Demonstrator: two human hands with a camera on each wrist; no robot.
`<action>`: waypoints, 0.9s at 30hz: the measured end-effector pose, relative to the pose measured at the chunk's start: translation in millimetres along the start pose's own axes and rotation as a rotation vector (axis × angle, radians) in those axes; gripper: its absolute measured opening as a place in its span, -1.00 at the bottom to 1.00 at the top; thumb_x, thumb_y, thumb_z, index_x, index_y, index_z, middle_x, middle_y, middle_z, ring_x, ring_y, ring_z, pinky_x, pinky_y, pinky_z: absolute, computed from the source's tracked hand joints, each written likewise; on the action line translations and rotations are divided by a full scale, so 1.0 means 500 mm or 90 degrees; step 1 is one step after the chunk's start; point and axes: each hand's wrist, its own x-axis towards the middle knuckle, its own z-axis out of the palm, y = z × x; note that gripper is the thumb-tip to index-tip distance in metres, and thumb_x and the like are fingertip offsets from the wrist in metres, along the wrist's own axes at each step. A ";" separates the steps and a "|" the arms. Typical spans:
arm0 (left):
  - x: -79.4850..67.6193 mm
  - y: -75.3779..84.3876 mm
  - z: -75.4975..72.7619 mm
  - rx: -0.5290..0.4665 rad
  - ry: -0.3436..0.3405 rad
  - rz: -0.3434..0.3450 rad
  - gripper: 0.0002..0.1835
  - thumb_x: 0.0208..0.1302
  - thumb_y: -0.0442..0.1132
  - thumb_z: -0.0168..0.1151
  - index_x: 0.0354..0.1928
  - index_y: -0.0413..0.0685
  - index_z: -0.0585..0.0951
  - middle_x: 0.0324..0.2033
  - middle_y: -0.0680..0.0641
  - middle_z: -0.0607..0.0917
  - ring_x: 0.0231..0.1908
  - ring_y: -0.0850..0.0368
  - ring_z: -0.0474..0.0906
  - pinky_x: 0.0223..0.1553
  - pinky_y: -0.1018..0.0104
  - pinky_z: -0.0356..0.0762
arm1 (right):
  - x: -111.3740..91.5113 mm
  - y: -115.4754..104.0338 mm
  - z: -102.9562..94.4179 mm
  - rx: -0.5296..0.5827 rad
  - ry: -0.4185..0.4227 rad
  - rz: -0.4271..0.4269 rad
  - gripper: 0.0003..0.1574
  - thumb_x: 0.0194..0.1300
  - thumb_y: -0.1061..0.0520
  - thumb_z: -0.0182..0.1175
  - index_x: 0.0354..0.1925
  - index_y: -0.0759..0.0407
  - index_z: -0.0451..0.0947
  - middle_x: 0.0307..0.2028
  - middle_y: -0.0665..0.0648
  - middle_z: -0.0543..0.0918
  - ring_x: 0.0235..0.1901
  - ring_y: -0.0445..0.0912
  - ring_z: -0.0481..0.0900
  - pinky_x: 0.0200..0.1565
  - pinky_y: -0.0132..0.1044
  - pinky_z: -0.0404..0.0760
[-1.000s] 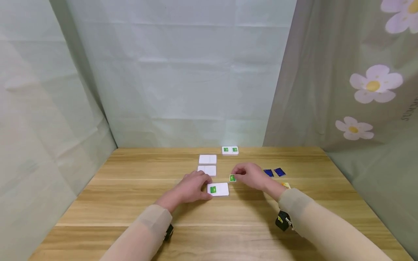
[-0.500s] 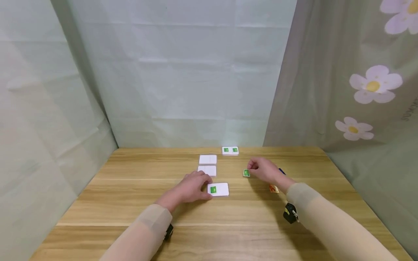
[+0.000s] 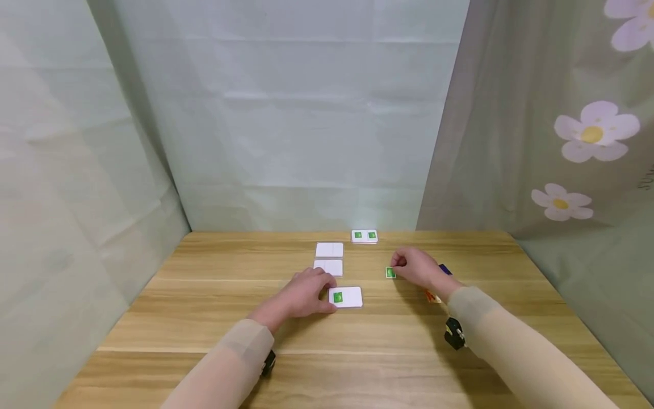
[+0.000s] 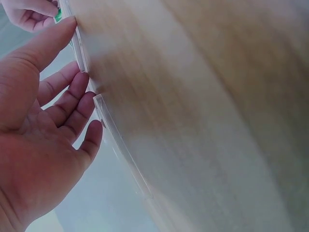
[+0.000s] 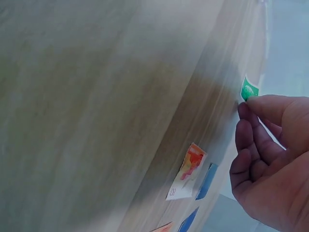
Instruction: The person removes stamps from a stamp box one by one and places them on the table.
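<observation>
My left hand (image 3: 306,292) holds the left end of a flat white card holder (image 3: 351,296), thumb at its near edge and fingers at the far one. A small green stamp (image 3: 338,297) lies on that holder's left half; its right half is blank white. Farther right, my right hand (image 3: 416,267) pinches another green stamp (image 5: 249,90) by its edge between thumb and fingertips, low over the table. The left wrist view shows my thumb (image 4: 63,36) against the clear edge of the holder.
Two blank white holders (image 3: 329,249) lie beyond my left hand. At the back, another holder (image 3: 365,234) bears two green stamps. Right of my right hand lie blue stamps (image 5: 206,181) and an orange-and-white stamp (image 5: 187,171), partly hidden by my wrist in the head view.
My right hand has moved right, away from the holder, carrying the green stamp. My left hand has stayed at the holder. The head view has shifted slightly.
</observation>
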 end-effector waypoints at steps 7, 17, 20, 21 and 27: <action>0.002 0.000 -0.003 0.005 0.001 -0.005 -0.49 0.12 0.12 0.52 0.04 0.04 0.64 -0.06 0.07 0.60 -0.07 0.10 0.41 0.09 0.05 0.35 | 0.012 -0.001 0.006 -0.030 0.007 0.011 -0.95 0.32 0.21 0.34 -0.28 0.14 0.62 -0.35 0.01 0.63 -0.31 -0.07 0.51 -0.12 -0.08 0.51; 0.002 0.002 -0.002 0.009 -0.004 0.007 -0.51 0.12 0.11 0.52 0.02 0.05 0.65 -0.09 0.08 0.60 -0.10 0.11 0.40 0.06 0.06 0.36 | 0.012 0.002 0.016 -0.064 0.018 0.057 -0.92 0.32 0.15 0.35 -0.31 0.07 0.61 -0.34 0.00 0.63 -0.33 -0.07 0.51 -0.14 -0.09 0.52; 0.006 0.005 0.000 0.011 -0.001 0.012 -0.50 0.13 0.12 0.51 0.03 0.05 0.65 -0.07 0.07 0.60 -0.09 0.11 0.41 0.05 0.06 0.36 | 0.010 0.004 0.012 -0.076 0.024 0.078 -0.90 0.32 0.11 0.36 -0.32 0.05 0.62 -0.34 0.00 0.64 -0.33 -0.06 0.52 -0.14 -0.07 0.51; 0.007 0.006 0.001 0.012 -0.001 0.015 -0.50 0.14 0.13 0.50 0.03 0.05 0.64 -0.07 0.07 0.60 -0.08 0.11 0.41 0.06 0.06 0.36 | 0.009 0.006 0.011 -0.081 0.027 0.084 -0.90 0.32 0.09 0.36 -0.33 0.04 0.62 -0.34 -0.01 0.64 -0.33 -0.06 0.52 -0.14 -0.07 0.51; 0.009 0.009 0.003 0.016 0.000 0.012 -0.50 0.15 0.12 0.49 0.04 0.05 0.64 -0.03 0.06 0.60 -0.05 0.10 0.42 0.08 0.04 0.36 | 0.005 0.013 0.006 -0.043 0.027 0.081 -0.89 0.35 0.06 0.33 -0.26 0.07 0.66 -0.32 0.00 0.66 -0.32 -0.07 0.53 -0.14 -0.09 0.54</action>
